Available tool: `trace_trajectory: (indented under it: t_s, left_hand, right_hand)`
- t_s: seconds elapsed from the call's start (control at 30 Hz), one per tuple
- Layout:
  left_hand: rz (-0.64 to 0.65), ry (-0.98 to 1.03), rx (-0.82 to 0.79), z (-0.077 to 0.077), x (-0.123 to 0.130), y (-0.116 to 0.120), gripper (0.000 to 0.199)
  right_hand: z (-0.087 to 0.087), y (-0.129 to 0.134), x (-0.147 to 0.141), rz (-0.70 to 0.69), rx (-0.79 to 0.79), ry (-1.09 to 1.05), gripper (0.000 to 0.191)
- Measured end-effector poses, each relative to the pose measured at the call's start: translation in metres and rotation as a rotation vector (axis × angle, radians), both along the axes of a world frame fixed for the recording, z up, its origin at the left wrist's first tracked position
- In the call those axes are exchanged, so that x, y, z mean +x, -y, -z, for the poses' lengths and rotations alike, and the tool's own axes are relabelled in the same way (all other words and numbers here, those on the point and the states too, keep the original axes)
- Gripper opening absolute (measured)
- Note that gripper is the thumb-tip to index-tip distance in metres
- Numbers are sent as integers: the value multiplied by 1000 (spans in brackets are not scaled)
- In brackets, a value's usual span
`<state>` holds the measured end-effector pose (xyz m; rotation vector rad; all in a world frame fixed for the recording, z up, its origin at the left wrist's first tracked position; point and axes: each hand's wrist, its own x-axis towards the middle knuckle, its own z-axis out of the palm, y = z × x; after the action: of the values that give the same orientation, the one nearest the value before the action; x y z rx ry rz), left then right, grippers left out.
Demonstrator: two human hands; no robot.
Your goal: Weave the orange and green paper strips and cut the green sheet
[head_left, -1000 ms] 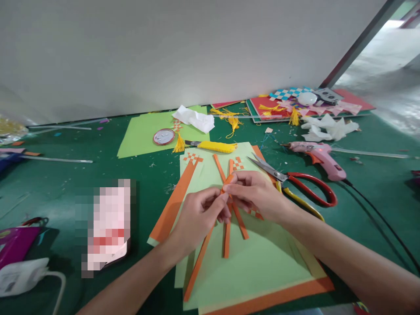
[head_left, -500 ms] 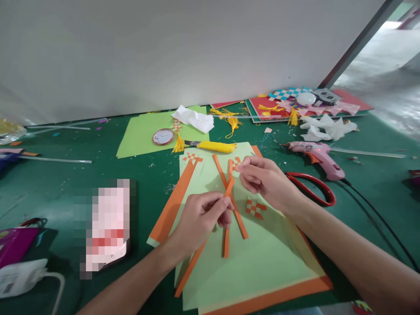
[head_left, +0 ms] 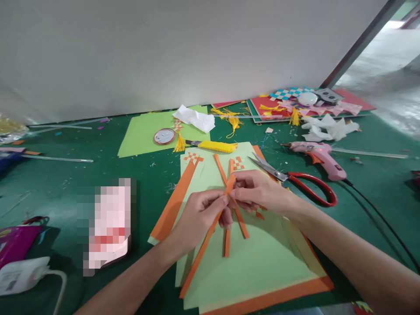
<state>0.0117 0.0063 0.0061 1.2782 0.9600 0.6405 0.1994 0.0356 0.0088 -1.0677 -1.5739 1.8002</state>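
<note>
Pinched in my left hand (head_left: 208, 212) is a long orange paper strip (head_left: 198, 271), which slants from lower left up to the right. My right hand (head_left: 256, 190) has its thumb and fingers closed at the upper end of that same strip. Beneath my hands, two more orange strips (head_left: 243, 225) lie across pale green paper (head_left: 252, 262). Small orange-and-white woven pieces (head_left: 239, 163) rest near the top of the paper, and another one is partly covered by my right hand.
Red-handled scissors (head_left: 311, 188) and a pink glue gun (head_left: 321, 155) lie at the right. A yellow cutter (head_left: 216, 146) and a round tin (head_left: 164, 136) are beyond the paper. A blurred phone (head_left: 110, 223) and white charger (head_left: 22, 275) sit left.
My right hand has moved down and left from the small woven piece to the strip's upper end, uncovering the scissor blades. My left hand stays nearly in place on the strip.
</note>
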Motion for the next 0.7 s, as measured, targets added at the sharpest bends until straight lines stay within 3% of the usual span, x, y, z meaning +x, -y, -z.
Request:
trace_trajectory:
  t_s: [0.27, 0.7]
  left_hand:
    - [28, -31, -30, 0, 0, -1, 31]
    - [9, -19, -39, -1, 0, -1, 28]
  right_hand:
    - [4, 2, -1, 4, 79, 151, 5]
    - [-4, 0, 4, 183, 86, 100, 5]
